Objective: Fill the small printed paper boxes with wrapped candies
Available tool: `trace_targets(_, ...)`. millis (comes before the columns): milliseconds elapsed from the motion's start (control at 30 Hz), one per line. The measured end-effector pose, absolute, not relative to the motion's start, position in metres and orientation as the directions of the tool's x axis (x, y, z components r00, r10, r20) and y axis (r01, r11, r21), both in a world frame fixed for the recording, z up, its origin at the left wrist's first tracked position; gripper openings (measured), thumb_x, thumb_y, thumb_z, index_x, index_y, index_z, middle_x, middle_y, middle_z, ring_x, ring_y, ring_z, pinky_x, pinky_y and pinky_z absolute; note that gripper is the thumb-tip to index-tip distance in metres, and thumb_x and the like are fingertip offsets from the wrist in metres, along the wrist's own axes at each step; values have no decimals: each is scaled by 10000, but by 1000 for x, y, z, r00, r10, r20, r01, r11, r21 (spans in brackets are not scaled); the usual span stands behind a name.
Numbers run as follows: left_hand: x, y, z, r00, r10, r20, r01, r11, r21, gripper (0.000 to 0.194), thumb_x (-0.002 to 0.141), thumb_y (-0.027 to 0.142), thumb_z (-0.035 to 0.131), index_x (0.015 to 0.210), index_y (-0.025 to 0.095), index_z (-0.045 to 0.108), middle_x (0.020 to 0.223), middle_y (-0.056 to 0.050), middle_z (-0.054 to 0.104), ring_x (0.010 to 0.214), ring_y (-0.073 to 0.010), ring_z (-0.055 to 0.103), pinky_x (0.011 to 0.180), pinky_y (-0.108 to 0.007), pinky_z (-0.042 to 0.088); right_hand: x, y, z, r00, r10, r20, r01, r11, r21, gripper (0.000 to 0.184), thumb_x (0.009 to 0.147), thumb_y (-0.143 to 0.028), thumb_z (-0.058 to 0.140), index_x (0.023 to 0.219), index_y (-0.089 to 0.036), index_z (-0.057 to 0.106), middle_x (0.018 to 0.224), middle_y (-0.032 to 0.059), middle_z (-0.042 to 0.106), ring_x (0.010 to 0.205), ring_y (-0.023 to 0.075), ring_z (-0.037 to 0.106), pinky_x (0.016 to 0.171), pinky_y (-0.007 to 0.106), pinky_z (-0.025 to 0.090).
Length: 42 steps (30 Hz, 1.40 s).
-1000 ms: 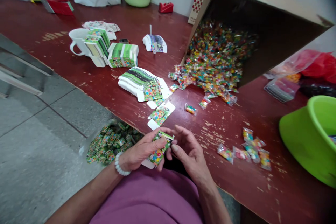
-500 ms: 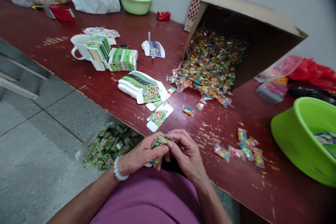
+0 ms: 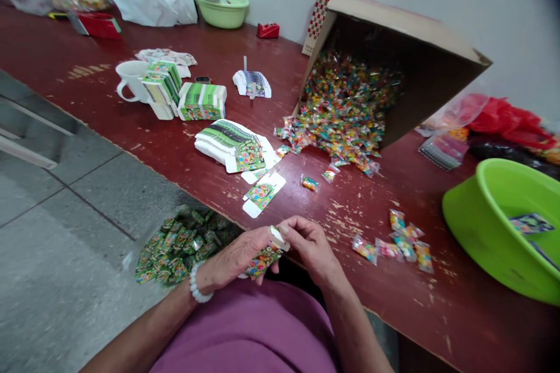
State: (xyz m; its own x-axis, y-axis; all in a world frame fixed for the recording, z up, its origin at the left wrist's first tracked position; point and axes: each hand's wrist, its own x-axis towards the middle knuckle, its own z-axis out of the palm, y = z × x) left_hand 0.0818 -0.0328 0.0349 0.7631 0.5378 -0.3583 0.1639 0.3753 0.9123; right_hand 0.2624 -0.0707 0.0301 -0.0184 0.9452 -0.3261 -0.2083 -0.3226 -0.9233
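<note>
My left hand (image 3: pixel 231 259), with a white bead bracelet on its wrist, and my right hand (image 3: pixel 311 247) both grip a small printed card box (image 3: pixel 265 257) just above the table's edge. Its white end flap points up toward my right fingers. Nearest my left hand, a clear bag of small green printed boxes (image 3: pixel 184 245) lies at the table's edge. Flat printed card blanks (image 3: pixel 261 195) and a stack of them (image 3: pixel 231 145) lie ahead of my hands. To the right are several loose candy packets (image 3: pixel 405 243).
A tipped cardboard carton (image 3: pixel 420 64) spills colourful candy packets (image 3: pixel 341 119) across the red wooden table (image 3: pixel 394 309). A green basin (image 3: pixel 468 227) holding printed boxes stands at the right. A white mug (image 3: pixel 130 80), stacked boxes, a pale green basin (image 3: pixel 221 14) and bags stand farther back.
The small box has turned in my hands, its white end flap now showing at the top. The whole view has shifted, bringing more of the green basin into sight.
</note>
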Motion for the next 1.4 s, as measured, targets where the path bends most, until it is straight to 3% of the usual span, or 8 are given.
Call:
trace_targets(233,83,-35,33,801,486,-349,159,389,907,467,967,575,379,1027,174,611,837,-53,660,623,-127,604,577,-230,484,251,-75,27,-5,940,-341,-324,-324,-889,358,751,-485,764,813,-165,617,583,-17,642,379,124,563,337,213,423)
trace_targets(433,82,-39,29,833,439,-338,82,507,858,480,949,582,376,963,157,600,821,-68,663,561,-123,571,542,-234,455,251,-70,28,108,948,-300,-252,-266,-930,293,743,-407,793,795,-153,658,614,-33,615,503,70,528,461,168,420)
trace_targets(600,83,-40,28,740,534,-410,67,547,834,555,951,598,329,894,136,631,786,-86,676,533,-133,577,513,-240,430,256,-80,25,168,943,-286,-277,-234,-932,305,814,-454,732,820,-169,623,613,-43,574,509,78,501,497,193,410)
trace_targets(767,87,-39,23,653,614,-442,0,585,811,592,920,652,370,878,132,651,732,-80,678,489,-138,582,484,-243,426,256,-101,19,208,969,-132,-177,-95,-980,207,890,-376,679,828,-186,624,751,-13,582,641,108,588,633,242,490)
trace_targets(933,88,-41,19,627,649,-431,-23,569,822,589,950,622,349,870,131,663,724,-62,649,517,-138,589,485,-237,434,245,-107,16,205,979,9,-81,26,-996,117,921,-324,636,929,-221,691,952,22,521,636,108,631,575,259,520)
trace_targets(1167,85,-42,26,686,627,-370,-31,533,846,480,963,568,361,943,162,616,760,-33,622,526,-126,563,510,-246,438,245,-96,18,167,984,-62,-187,-30,-982,178,856,-354,710,805,-199,637,976,23,527,566,83,600,532,254,526)
trace_targets(1300,84,-41,28,701,620,-353,14,482,876,475,985,529,332,920,151,613,782,-45,626,546,-127,568,535,-256,446,249,-94,18,235,971,-50,-153,-14,-988,341,791,-300,773,1093,-279,616,896,-7,537,649,110,591,562,234,533)
trace_targets(1400,84,-41,29,708,620,-339,22,460,888,477,993,517,327,881,150,611,775,-40,616,552,-125,569,541,-253,447,251,-94,20,140,990,-19,-77,-8,-997,159,851,-300,709,998,-249,674,1046,40,570,656,96,595,582,237,534)
